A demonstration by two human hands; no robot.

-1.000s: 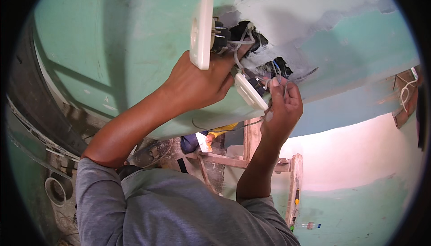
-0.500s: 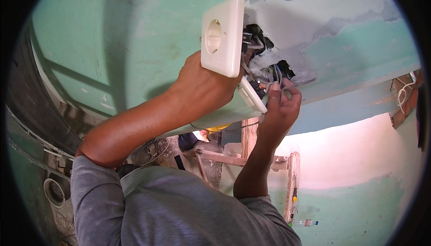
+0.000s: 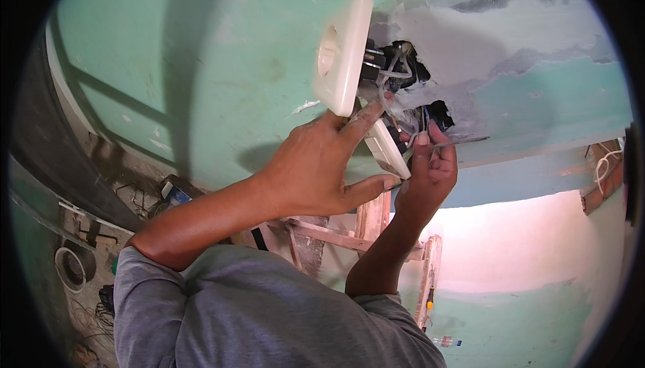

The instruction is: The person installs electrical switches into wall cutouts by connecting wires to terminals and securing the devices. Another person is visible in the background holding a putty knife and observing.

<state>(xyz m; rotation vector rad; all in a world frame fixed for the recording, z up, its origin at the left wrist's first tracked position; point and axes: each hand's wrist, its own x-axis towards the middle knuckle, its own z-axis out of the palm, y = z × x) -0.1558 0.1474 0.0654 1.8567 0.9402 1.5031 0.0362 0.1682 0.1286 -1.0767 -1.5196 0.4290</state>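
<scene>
A white wall socket (image 3: 341, 59) tilts out from the green wall, its black back and grey wires showing. Below it hangs a smaller white cover plate (image 3: 388, 149), edge towards me, with dark fittings behind. My left hand (image 3: 316, 156) is spread beside this plate: the forefinger reaches past its upper end, the thumb lies near its lower corner. Just right of the plate, my right hand (image 3: 430, 170) pinches a thin grey wire (image 3: 470, 140), whose end sticks out to the right. Other wires run into a lower hole (image 3: 441, 114); exactly what the fingertips touch is partly hidden.
An upper broken hole (image 3: 418, 69) opens behind the socket in grey patched plaster. A wooden frame (image 3: 329, 235) stands below my arms, with a yellow-handled tool (image 3: 430, 299) near its post. A round bucket (image 3: 74, 267) and loose cables lie at lower left.
My left hand has come down from behind the socket and spread its fingers by the smaller plate. The socket has turned more edge-on. The wire end now shows beyond my right hand.
</scene>
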